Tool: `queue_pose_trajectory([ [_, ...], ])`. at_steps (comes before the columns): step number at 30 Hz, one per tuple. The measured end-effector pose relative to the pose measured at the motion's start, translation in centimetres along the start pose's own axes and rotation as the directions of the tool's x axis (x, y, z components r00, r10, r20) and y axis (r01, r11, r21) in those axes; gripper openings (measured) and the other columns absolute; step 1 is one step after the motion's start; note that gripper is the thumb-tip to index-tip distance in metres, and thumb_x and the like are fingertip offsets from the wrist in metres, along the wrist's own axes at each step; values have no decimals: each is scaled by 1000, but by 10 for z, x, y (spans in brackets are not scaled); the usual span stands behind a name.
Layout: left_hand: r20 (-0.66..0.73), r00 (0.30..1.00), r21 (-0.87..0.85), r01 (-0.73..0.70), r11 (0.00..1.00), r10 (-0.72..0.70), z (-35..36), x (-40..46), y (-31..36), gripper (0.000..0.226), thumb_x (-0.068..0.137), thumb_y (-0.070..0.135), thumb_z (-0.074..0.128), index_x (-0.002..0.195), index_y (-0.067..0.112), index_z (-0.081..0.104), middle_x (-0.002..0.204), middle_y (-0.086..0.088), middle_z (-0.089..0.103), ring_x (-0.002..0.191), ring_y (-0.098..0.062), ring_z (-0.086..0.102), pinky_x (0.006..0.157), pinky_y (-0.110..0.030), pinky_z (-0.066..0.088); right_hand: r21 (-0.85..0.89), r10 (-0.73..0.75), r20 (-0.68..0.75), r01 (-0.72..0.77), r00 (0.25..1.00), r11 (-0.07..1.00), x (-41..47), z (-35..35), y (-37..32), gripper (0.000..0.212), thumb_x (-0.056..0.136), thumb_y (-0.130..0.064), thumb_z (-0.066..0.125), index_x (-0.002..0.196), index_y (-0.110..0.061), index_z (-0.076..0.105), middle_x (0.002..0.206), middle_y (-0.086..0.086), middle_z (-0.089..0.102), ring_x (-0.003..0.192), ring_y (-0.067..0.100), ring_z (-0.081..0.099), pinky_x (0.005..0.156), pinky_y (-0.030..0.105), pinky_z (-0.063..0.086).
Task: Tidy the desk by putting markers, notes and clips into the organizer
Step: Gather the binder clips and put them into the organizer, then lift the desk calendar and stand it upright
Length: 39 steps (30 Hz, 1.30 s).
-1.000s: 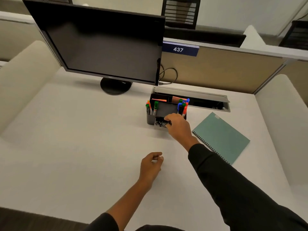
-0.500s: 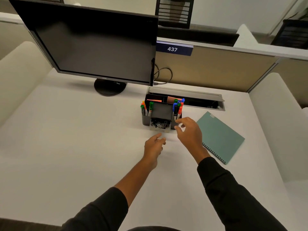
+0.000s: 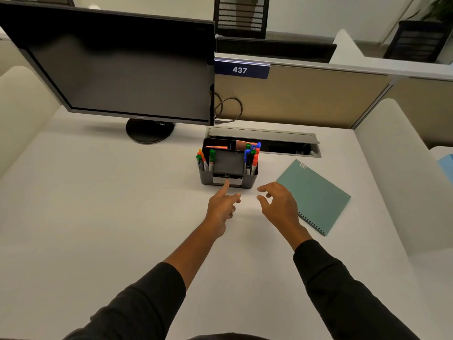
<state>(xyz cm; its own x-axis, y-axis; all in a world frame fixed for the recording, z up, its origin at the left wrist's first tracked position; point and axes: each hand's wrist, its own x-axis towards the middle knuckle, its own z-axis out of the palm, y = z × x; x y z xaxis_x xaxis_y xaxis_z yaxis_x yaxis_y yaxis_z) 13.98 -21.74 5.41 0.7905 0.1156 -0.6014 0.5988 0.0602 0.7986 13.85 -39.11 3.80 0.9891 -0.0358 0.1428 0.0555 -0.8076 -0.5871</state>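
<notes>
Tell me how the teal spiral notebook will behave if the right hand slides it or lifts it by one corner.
The teal spiral notebook lies flat and looks thin, so it would likely slide easily on the smooth desk. Lifted by a corner, its soft-looking cover would probably flex and droop. Rolling or tipping seems unlikely. The right hand hovers beside it, holding nothing.

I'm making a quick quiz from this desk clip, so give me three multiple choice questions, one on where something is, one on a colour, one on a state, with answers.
1. Where is the notebook relative to the organizer?
A. to its left
B. to its right
C. on top

2. What colour is the notebook's cover?
A. teal
B. red
C. black

3. What is the left hand doing?
A. gripping a marker
B. lying flat on the notebook
C. reaching one extended finger to the organizer's drawer

Answers: B, it lies on the desk right of the organizer; A, its cover is plainly teal; C, the fingertip meets the drawer front.
</notes>
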Motion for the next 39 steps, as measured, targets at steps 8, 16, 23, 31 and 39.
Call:
queue_pose_trajectory([
  [8,1,1000,42,-30,999,30,-2,12,5,70,101,21,66,159,37,31,120,-10,68,100,-30,65,83,-36,58,-22,14,-15,-14,1000,1000,-1,1,7,22,91,-23,77,112,-20,75,111,-2,72,85,7,59,74,18,44],
  [16,-5,999,69,-46,997,46,-3,20,-2,68,101,26,66,159,36,32,102,-2,68,81,-16,54,73,-30,52,-8,45,-8,-45,999,999,-8,0,14,18,91,-23,77,109,-22,75,108,-4,71,84,7,60,73,17,45],
  [23,164,986,293,-65,954,17,9,17,-22,37,98,40,67,128,19,66,107,0,71,80,-16,62,69,-27,50,43,255,-69,-253,964,967,-29,-9,43,22,89,-20,77,110,-17,73,105,-3,68,92,17,62,78,30,55],
  [31,274,957,503,-224,835,92,70,30,-25,71,93,42,73,153,17,43,144,-5,54,122,-20,57,107,-37,50,-32,661,-139,-670,738,741,-53,-44,92,61,83,-26,80,132,-4,52,127,19,48,121,39,43,95,51,53],
  [39,275,954,632,-272,726,119,125,52,-14,57,90,47,74,135,19,54,142,-12,38,136,-31,38,109,-46,44,124,843,2,-837,538,533,-52,-57,120,61,82,-31,77,129,-4,50,130,18,42,123,39,44,91,43,50],
])
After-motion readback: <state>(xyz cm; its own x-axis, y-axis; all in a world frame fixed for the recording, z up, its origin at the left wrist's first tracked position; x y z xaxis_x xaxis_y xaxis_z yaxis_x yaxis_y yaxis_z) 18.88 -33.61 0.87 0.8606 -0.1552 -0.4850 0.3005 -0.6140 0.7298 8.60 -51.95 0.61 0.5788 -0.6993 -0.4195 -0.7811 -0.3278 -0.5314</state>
